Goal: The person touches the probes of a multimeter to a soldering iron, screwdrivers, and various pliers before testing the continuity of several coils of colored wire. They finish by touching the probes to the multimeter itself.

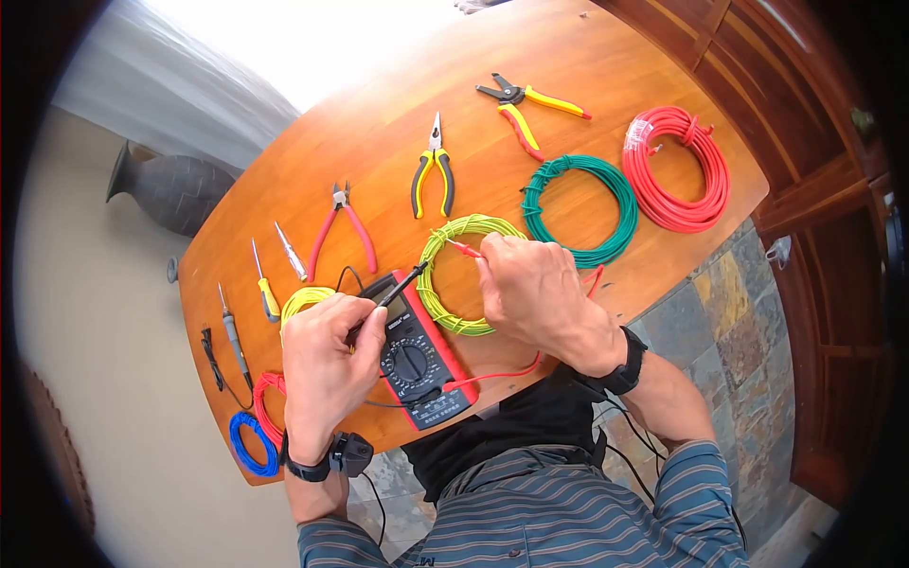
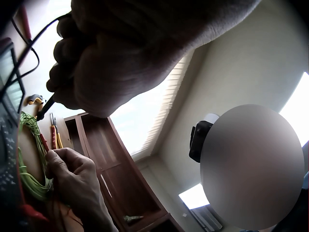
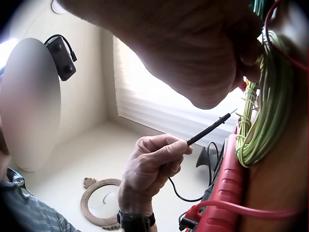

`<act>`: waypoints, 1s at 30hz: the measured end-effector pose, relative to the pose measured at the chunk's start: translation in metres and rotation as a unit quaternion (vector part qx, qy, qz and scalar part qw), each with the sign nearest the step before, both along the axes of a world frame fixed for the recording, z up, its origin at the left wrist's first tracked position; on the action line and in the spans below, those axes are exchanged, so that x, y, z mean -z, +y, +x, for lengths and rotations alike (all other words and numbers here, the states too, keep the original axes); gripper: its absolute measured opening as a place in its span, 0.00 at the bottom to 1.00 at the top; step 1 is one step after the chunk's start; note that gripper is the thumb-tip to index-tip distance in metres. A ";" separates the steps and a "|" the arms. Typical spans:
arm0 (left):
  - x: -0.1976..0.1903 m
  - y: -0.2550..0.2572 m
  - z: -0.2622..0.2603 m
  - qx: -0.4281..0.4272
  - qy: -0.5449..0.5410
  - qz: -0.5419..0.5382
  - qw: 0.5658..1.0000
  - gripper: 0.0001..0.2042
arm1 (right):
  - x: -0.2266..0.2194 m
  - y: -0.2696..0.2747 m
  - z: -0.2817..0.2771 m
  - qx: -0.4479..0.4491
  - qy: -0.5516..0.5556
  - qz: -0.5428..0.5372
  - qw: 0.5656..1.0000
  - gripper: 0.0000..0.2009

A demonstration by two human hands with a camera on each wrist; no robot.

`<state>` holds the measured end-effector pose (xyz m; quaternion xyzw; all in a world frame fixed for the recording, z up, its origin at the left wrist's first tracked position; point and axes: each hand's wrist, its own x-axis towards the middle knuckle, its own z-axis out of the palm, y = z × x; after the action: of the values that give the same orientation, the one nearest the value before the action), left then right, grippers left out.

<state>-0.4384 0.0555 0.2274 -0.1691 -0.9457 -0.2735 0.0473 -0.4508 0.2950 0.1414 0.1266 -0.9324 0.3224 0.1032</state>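
My left hand (image 1: 331,355) pinches a black test probe (image 3: 210,129), its tip pointing toward a yellow-green wire coil (image 1: 428,293). In my right hand (image 1: 540,289) is a red test probe (image 1: 464,249), its tip at the coil's upper left side, where a wire end sticks out. A red-cased multimeter (image 1: 456,369) with a dial lies between my hands, partly behind the left one. The red lead (image 1: 507,373) and a black lead (image 1: 383,405) plug into its lower end. In the right wrist view the black tip stands close beside the coil.
Green (image 1: 620,248) and red (image 1: 715,208) wire coils lie to the right. Wire strippers (image 1: 519,123), long-nose pliers (image 1: 420,194) and red-handled cutters (image 1: 316,248) lie farther back. A screwdriver (image 1: 270,301), a soldering iron (image 1: 233,333), and yellow (image 1: 301,301) and blue (image 1: 237,447) coils are at left.
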 end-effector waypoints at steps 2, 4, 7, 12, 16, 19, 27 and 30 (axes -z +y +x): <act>0.004 0.000 0.000 0.010 -0.003 -0.009 1.000 0.05 | 0.000 0.000 0.000 0.002 0.001 0.001 1.000 0.08; 0.009 -0.001 0.001 0.003 -0.013 -0.016 1.000 0.05 | 0.000 0.000 0.001 0.005 0.002 0.002 1.000 0.08; 0.017 -0.001 0.001 -0.003 -0.015 -0.034 0.999 0.05 | -0.001 -0.001 0.000 0.003 0.002 0.004 1.000 0.08; 0.025 0.003 -0.001 0.012 0.002 -0.062 0.998 0.05 | -0.001 -0.001 0.000 -0.003 0.004 0.010 1.000 0.05; 0.026 0.007 -0.002 0.007 -0.016 -0.089 0.996 0.07 | -0.002 -0.001 0.001 -0.002 0.000 0.008 1.000 0.05; 0.027 0.011 -0.003 0.004 -0.008 -0.086 0.996 0.07 | 0.000 -0.001 0.001 -0.004 0.003 0.007 1.000 0.05; 0.027 0.022 -0.004 0.015 0.030 -0.091 0.995 0.05 | -0.003 -0.003 0.006 -0.057 -0.008 -0.005 0.998 0.05; 0.026 0.023 -0.004 0.014 0.037 -0.096 0.995 0.05 | -0.006 -0.006 0.011 -0.061 -0.011 -0.013 0.998 0.07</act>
<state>-0.4420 0.0783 0.2014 -0.1963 -0.9628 -0.1751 0.0622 -0.4396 0.2895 0.1478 0.1786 -0.9198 0.3412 0.0751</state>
